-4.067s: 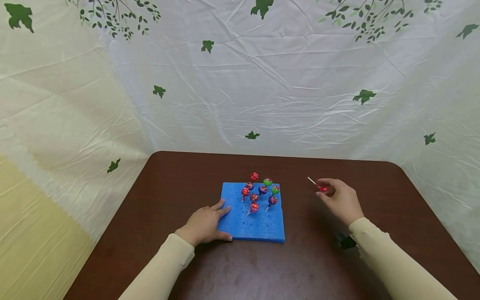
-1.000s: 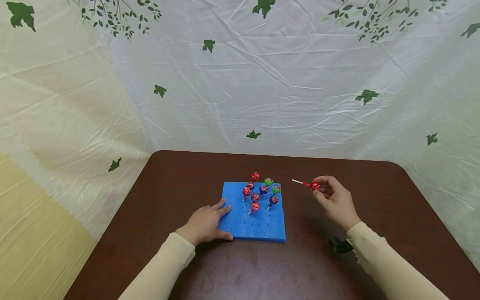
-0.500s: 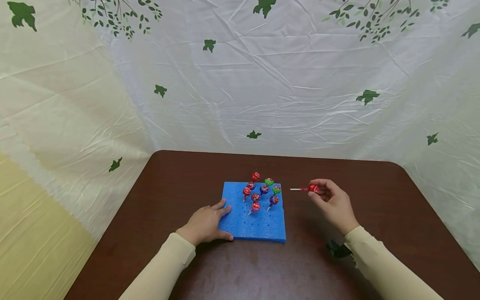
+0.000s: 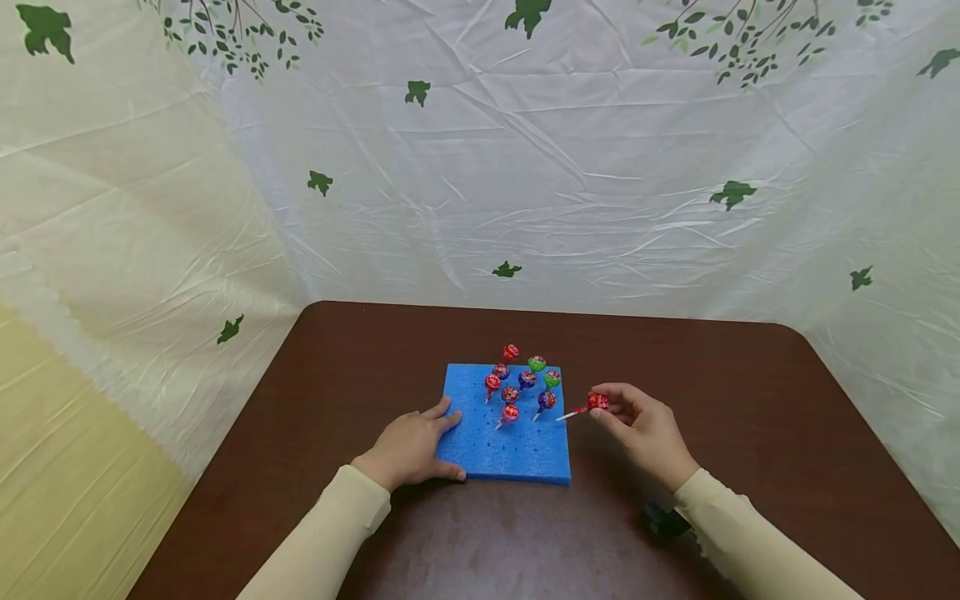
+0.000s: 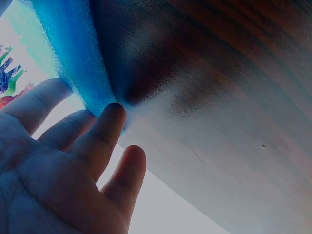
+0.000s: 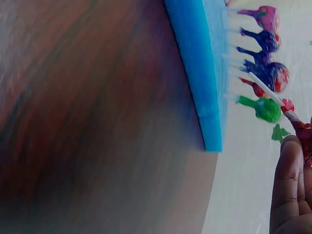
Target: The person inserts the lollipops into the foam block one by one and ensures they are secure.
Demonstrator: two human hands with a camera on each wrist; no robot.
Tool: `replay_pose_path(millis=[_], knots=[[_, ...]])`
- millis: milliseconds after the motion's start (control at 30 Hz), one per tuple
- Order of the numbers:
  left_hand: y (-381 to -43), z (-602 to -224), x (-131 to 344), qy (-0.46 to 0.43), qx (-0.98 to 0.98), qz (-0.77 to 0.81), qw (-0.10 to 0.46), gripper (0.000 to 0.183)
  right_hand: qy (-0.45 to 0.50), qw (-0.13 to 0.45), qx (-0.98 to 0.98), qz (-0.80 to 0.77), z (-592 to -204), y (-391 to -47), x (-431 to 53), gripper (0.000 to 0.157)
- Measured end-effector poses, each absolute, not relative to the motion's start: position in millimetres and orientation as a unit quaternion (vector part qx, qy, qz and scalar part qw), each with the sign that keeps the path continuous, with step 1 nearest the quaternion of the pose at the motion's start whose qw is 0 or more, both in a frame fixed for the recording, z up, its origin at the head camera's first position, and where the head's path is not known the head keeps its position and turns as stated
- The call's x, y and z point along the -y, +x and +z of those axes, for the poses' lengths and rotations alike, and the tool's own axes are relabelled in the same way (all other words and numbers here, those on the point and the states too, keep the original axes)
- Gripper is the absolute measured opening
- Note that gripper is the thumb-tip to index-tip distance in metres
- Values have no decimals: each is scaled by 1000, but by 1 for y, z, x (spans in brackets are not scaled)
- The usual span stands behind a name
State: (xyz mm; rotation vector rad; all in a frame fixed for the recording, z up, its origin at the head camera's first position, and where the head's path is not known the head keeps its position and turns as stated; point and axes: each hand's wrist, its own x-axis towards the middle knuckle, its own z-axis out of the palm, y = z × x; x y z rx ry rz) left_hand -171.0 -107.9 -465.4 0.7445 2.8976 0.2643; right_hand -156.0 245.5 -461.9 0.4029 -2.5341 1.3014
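A blue foam block [image 4: 517, 454] lies on the table, with several wrapped lollipops [image 4: 510, 413] standing in it by their sticks, in red, purple and green. My left hand [image 4: 408, 450] rests against the block's left side, fingers spread and fairly straight; in the left wrist view its fingertips [image 5: 115, 111] are at the foam edge. My right hand [image 4: 647, 429] pinches a red lollipop [image 4: 598, 402] by its wrapped head. Its white stick points left and overlaps the block's right edge in the head view. The right wrist view shows this stick [image 6: 265, 88] close to the standing lollipops.
The brown table [image 4: 360, 367] extends around the block. Small holes dot the foam's front part. A white cloth [image 4: 420, 233] with green leaf prints hangs behind the table. A dark object [image 4: 666, 520] shows beneath the right wrist.
My right hand has carried the red lollipop leftward and nearer to the block, and its stick has swung round to point left and slightly down. The left hand and block have stayed put.
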Motion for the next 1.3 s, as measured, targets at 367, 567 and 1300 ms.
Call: replay_pose_path(millis=[367, 567, 1300], knots=[[-171, -465, 108, 250, -962, 86, 65, 91, 156, 123, 881, 428, -465, -160, -224, 32], [-170, -465, 107, 253, -962, 85, 64, 92, 171, 125, 884, 416, -467, -162, -218, 34], [-170, -464, 108, 253, -962, 87, 61, 91, 144, 105, 889, 422, -467, -164, -210, 31]])
